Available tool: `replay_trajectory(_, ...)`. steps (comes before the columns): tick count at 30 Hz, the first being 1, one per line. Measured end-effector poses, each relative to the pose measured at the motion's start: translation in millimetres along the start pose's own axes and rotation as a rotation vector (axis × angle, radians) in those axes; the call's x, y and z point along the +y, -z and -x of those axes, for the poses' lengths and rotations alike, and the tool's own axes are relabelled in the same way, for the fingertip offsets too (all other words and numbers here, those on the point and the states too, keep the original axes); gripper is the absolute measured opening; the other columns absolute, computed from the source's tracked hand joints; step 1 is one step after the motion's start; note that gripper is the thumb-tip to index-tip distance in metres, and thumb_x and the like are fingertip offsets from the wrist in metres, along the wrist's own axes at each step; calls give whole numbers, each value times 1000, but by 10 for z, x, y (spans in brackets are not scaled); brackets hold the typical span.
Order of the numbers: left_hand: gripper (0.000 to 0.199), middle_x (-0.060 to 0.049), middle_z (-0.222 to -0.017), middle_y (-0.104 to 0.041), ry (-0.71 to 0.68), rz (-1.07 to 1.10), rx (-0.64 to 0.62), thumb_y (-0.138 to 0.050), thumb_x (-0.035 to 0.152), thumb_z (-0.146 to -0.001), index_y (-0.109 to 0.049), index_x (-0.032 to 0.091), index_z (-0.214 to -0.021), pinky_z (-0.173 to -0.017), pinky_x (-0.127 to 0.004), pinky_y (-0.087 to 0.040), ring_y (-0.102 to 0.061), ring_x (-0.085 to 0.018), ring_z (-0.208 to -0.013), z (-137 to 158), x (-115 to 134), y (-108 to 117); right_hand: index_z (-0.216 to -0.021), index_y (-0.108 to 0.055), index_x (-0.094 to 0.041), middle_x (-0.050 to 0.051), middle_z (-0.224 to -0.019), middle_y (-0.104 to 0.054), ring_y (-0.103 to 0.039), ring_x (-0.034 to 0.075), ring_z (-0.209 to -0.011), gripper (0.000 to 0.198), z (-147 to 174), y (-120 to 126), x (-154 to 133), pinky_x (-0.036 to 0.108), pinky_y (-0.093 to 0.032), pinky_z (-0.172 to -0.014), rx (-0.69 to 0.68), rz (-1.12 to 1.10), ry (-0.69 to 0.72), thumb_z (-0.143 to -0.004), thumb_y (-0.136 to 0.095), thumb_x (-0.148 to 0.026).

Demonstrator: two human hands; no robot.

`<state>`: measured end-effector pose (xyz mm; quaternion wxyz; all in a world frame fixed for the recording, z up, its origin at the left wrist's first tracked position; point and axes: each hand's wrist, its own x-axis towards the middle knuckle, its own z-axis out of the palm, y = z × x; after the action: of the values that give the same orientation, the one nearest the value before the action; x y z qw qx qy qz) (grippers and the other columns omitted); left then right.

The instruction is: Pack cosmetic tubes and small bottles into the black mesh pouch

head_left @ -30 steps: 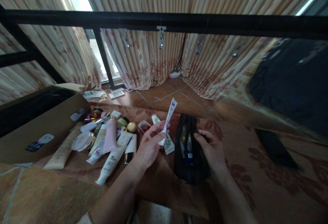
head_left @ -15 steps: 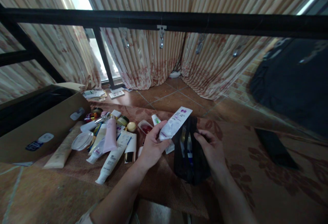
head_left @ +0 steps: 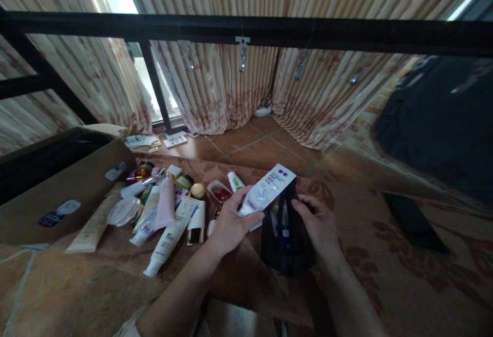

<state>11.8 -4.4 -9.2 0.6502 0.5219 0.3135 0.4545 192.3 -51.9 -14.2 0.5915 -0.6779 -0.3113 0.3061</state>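
Observation:
A white tube with purple print [head_left: 267, 189] is gripped near its lower end by my left hand [head_left: 234, 219], its far end tilted up and to the right. Beside it stands a black mesh pouch [head_left: 288, 239] with some items showing dimly inside. My right hand [head_left: 318, 219] pinches the pouch's right upper edge. The tube's far end overlaps the pouch's top edge. Just left of my left hand lie a small white and green tube [head_left: 234, 180] and a clear tray with red contents [head_left: 219, 191], partly hidden by the hand.
Several tubes and jars lie heaped on the left, among them a pink tube [head_left: 166, 201] and a white tube [head_left: 171, 237]. A cardboard box [head_left: 61, 188] stands beyond them. A dark flat phone-like slab [head_left: 416, 222] lies right. A black rail [head_left: 246, 30] crosses ahead.
My left hand has moved the white tube slightly right and down, over the pouch's edge, and its printed face has turned more towards me. My right hand stays on the pouch.

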Motion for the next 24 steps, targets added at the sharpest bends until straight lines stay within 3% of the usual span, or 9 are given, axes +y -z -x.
replay_trajectory(10, 44, -3, -102, -68, 4, 3, -17, -76, 20, -69, -65, 21, -112, -86, -29, -43, -59, -20, -92, 3, -46, 25, -83, -71, -19, 2, -70, -71, -64, 18, -61, 32, 8, -16, -12, 28, -49, -57, 11, -8, 23, -64, -74, -44)
replay_trajectory(16, 35, 0, -89, -65, 19, -2, 5, -72, 21, -72, -68, 21, -107, -74, -26, -44, -55, -15, -77, -1, -30, 23, -83, -70, -19, 2, -68, -70, -63, 18, -58, 31, 39, -21, -55, 27, -49, -55, 8, -23, 1, -64, -73, -43)
replay_trajectory(24, 26, -1, -87, -67, 90, 55, 33, -67, 23, -74, -71, 20, -99, -65, -26, -48, -56, -16, -74, 0, -8, 11, -86, -71, -18, 3, -70, -71, -63, 18, -60, 33, 32, -19, -50, 28, -49, -56, 10, 5, 5, -65, -72, -44)
